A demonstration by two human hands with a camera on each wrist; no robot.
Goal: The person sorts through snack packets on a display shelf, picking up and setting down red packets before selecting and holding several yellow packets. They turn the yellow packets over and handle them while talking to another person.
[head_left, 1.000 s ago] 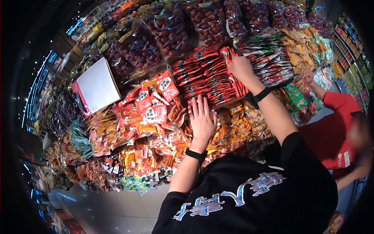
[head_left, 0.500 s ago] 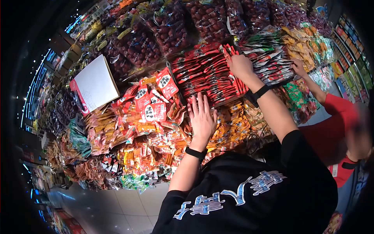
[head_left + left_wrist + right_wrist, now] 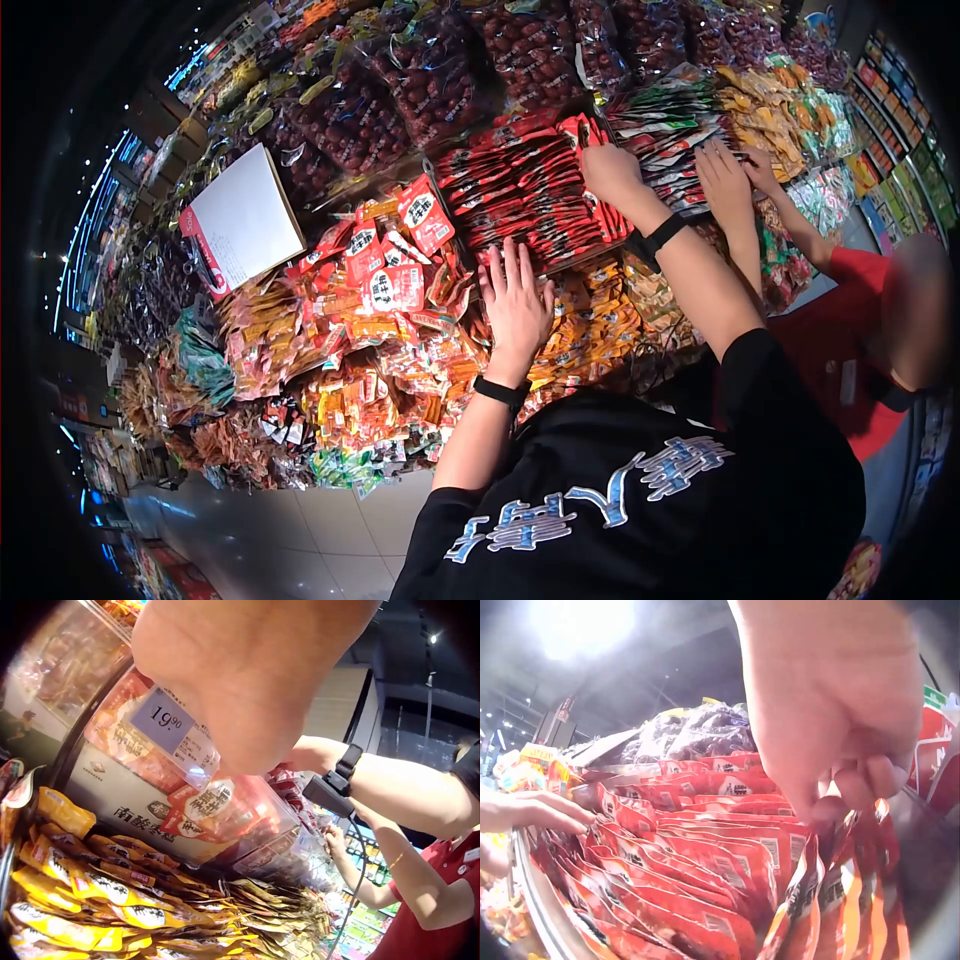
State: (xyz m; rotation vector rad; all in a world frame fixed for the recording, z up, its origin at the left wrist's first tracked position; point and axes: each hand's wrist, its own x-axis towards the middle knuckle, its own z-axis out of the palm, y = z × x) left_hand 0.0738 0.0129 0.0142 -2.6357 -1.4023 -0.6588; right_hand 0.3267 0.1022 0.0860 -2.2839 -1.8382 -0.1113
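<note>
My left hand (image 3: pixel 517 305) lies flat with straight fingers on the front rim of a clear bin (image 3: pixel 161 720) labelled 19.90, just above the orange-yellow snack packets (image 3: pixel 590 330). That same hand shows at the bin's front edge in the right wrist view (image 3: pixel 547 811). The bin holds rows of red packets (image 3: pixel 520 195). My right hand (image 3: pixel 610 172) is at the right end of those rows. Its fingers (image 3: pixel 862 780) are curled down over the tops of upright red packets (image 3: pixel 810 885) and pinch them.
A person in a red shirt (image 3: pixel 850 340) stands at the right with both hands (image 3: pixel 725 180) on white-and-green packets beside my right hand. Bags of dark red fruit (image 3: pixel 430 80) lie behind. A white board (image 3: pixel 245 220) leans at the left. The floor (image 3: pixel 280 530) is below the display.
The person in red has reached in with a second hand, now on the packets right beside my right hand. My own two hands have hardly moved.
</note>
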